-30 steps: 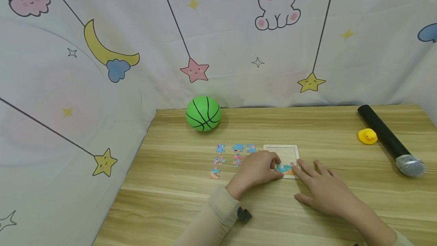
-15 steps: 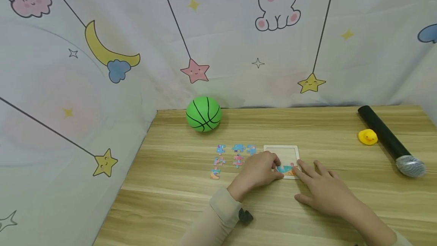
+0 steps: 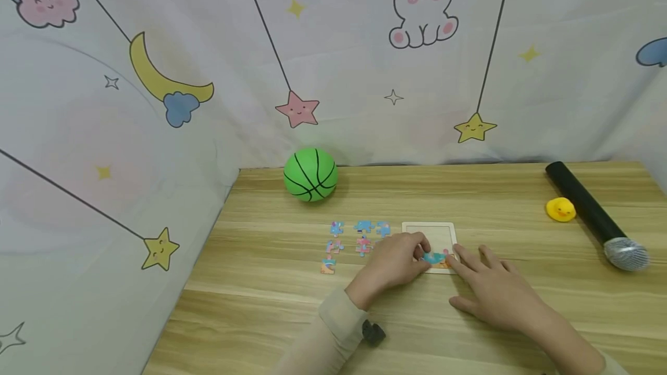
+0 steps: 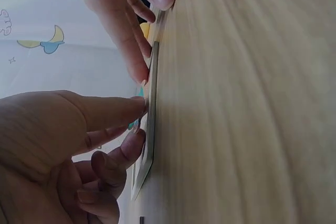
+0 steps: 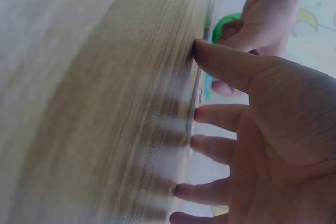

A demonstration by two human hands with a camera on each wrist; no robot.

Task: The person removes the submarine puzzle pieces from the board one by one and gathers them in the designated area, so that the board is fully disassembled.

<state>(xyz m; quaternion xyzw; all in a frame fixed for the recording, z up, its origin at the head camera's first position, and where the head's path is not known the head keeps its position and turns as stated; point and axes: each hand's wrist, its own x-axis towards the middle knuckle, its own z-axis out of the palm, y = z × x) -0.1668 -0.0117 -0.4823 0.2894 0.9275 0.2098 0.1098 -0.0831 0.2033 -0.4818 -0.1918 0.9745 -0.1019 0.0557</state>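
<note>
A small pale puzzle frame point(image 3: 429, 225) lies on the wooden table, with teal and orange jigsaw pieces point(image 3: 444, 264) along its near side. At its lower left corner my left hand point(image 3: 397, 260) pinches a jigsaw piece point(image 4: 137, 125) between thumb and curled fingers; the left wrist view has it tilted just over the frame, mostly covered by the fingertips. My right hand point(image 3: 492, 291) is spread flat, its fingertips touching the right side of the frame and the pieces there. Several loose jigsaw pieces point(image 3: 363, 245) lie left of the frame, partly behind my left hand.
At the back left sits a green ball point(image 3: 310, 175) with black lines. A yellow rubber duck point(image 3: 561, 209) and a black microphone point(image 3: 586, 207) lie on the right of the table point(image 3: 250, 305). Behind it hangs a printed cloth point(image 3: 354, 74).
My left fingers have shifted slightly, and the teal area beside them looks raised and tilted compared with before. The right hand keeps its place on the frame.
</note>
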